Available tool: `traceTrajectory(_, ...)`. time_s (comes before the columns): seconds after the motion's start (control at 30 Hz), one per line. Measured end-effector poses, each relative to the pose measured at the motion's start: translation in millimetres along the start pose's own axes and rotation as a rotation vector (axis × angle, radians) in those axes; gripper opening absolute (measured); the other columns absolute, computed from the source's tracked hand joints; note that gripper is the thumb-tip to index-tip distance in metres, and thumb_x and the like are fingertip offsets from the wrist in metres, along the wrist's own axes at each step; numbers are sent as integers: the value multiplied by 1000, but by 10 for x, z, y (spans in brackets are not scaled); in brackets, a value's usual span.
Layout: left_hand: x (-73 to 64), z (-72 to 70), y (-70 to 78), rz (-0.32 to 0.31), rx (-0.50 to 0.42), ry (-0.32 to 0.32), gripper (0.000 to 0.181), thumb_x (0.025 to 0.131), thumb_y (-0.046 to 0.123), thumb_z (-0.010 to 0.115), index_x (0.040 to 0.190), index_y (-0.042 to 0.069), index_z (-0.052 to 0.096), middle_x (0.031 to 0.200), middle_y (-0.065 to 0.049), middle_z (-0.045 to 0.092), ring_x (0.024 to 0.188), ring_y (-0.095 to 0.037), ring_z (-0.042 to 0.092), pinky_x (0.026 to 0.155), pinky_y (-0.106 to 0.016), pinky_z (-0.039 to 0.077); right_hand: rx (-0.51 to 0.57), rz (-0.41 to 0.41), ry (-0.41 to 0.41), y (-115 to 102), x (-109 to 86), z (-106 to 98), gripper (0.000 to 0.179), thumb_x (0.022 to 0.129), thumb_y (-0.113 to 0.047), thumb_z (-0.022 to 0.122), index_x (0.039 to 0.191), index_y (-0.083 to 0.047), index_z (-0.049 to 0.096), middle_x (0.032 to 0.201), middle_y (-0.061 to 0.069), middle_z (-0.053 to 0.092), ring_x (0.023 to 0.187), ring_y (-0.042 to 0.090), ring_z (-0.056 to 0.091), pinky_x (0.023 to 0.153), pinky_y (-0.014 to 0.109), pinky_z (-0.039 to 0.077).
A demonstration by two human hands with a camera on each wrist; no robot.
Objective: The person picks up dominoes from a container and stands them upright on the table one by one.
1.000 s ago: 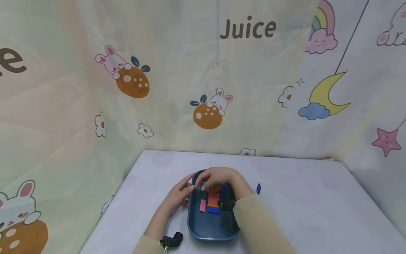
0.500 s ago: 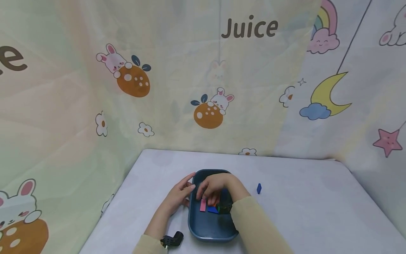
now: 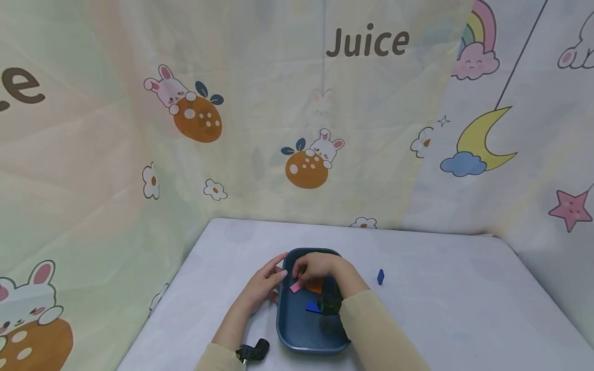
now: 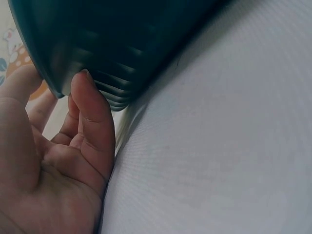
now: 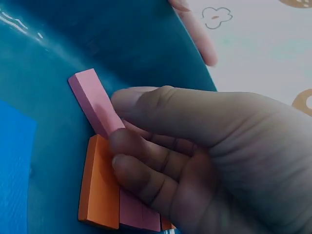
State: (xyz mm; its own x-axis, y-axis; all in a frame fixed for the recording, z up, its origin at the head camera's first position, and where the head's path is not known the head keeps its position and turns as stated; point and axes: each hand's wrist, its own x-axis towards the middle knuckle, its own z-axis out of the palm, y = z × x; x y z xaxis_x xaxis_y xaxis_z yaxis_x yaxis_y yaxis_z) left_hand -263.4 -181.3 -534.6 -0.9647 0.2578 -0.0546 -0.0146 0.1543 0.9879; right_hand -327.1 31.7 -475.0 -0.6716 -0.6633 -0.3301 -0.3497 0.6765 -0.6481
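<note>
A dark blue tray (image 3: 313, 337) stands on the white table, holding several small wooden blocks. My right hand (image 3: 317, 267) reaches into it and pinches a pink block (image 5: 92, 100) between thumb and fingers; the block slants in the right wrist view. Right under those fingers are an orange block (image 5: 100, 185) and more pink wood (image 5: 132, 209), partly covered by the hand. A blue block (image 3: 313, 307) lies nearer the tray's middle. At the tray's left side, my left hand (image 3: 260, 283) rests its fingertips against the rim and outer wall, its fingers mostly extended.
One blue block (image 3: 381, 276) stands on the table to the right of the tray. Printed cloth (image 3: 250, 103) hangs behind and beside the table (image 3: 441, 299). The right wrist camera (image 3: 329, 304) hides part of the tray's inside.
My right hand has moved down to the blocks in the tray and taken hold of a pink one, which has turned from upright to slanted. The left hand stays at the tray's side.
</note>
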Motion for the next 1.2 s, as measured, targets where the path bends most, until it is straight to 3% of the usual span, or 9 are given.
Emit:
traceTrajectory(0.23, -1, -10, 19, -4, -8, -4, 54, 96, 39, 62, 146, 42, 42, 113, -14, 55, 81, -21, 58, 57, -34, 57, -179, -2, 16, -77, -3, 16, 13, 86, -26, 76, 97, -27, 69, 88, -7, 63, 83, 14, 57, 72, 31, 50)
traceTrajectory(0.6, -21, -14, 39, -26, -20, 1, 55, 96, 38, 64, 147, 39, 43, 114, -16, 54, 79, -20, 57, 55, -32, 56, -280, -8, 17, -176, -3, 87, 10, 86, -22, 75, 88, -25, 66, 79, -7, 59, 73, 13, 55, 63, 28, 49)
traceTrajectory(0.8, -38, -4, 40, -22, -32, -10, 56, 96, 37, 63, 148, 35, 42, 115, -18, 53, 79, -19, 57, 55, -32, 56, -291, -9, 19, -215, -39, 78, 10, 87, -29, 75, 87, -24, 66, 77, -7, 60, 72, 13, 55, 63, 30, 47)
traceTrajectory(1.0, -36, -5, 18, 1, -43, -26, 53, 97, 37, 62, 146, 40, 43, 113, -14, 53, 79, -19, 58, 56, -34, 57, -313, -14, 44, -210, -83, -17, 17, 90, -45, 69, 87, -29, 64, 79, -9, 61, 74, 12, 56, 64, 30, 47)
traceTrajectory(1.2, -25, -5, 24, 5, -32, -29, 52, 97, 36, 62, 146, 41, 43, 113, -15, 53, 79, -20, 57, 57, -34, 57, -268, -11, 68, -210, -213, -181, 10, 92, -36, 68, 89, -29, 62, 80, -7, 62, 72, 13, 58, 64, 29, 51)
